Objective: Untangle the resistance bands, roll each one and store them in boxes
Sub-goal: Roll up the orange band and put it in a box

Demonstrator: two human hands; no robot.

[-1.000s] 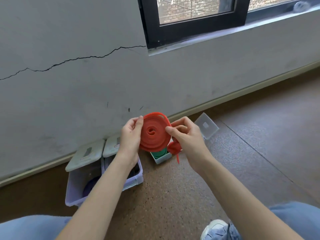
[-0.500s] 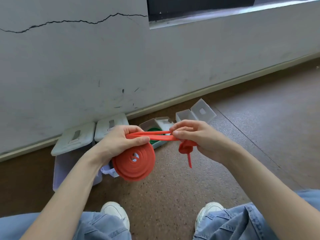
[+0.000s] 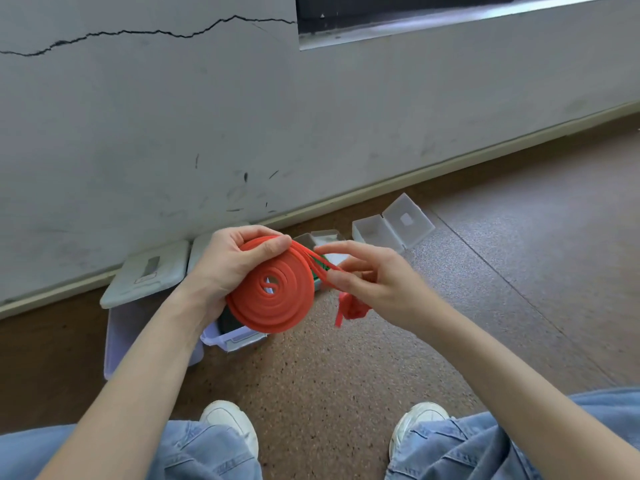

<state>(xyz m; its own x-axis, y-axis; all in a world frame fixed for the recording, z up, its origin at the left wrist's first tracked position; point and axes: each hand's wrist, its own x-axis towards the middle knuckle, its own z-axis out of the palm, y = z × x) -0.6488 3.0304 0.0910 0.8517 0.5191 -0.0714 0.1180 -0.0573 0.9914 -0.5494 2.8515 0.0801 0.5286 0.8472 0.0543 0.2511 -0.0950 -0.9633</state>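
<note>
Red rubber band (image 3: 273,292), wound into a flat spiral coil, sits in the middle of the view, held up above a brown speckled floor (image 3: 346,375). The left hand (image 3: 228,265) grips the coil from behind, its thumb curled over the top edge and pressing on the outer turns. A short loose tail of the same band runs from the top of the coil to the right, into the right hand (image 3: 374,282). The right hand's fingers are spread and only lightly curled, with the tail passing between the fingertips; whether they pinch it firmly cannot be told. Below that hand a bunched, knotted end (image 3: 351,308) of the red band hangs down.

Behind the hands, along the foot of a grey cracked wall (image 3: 173,133), stand several small translucent plastic boxes. Two larger boxes (image 3: 117,327) sit on the left with their hinged lids tipped back against the wall; the near corner of one (image 3: 239,339) shows just under the coil. Partly hidden by the hands is a smaller open box (image 3: 320,237) with something green (image 3: 320,266) inside. Further right, an empty open box (image 3: 372,232) lies with its lid (image 3: 408,220) folded back.

At the bottom edge, the person's knees in blue jeans (image 3: 485,441) and two white shoes (image 3: 228,420) frame the floor.
</note>
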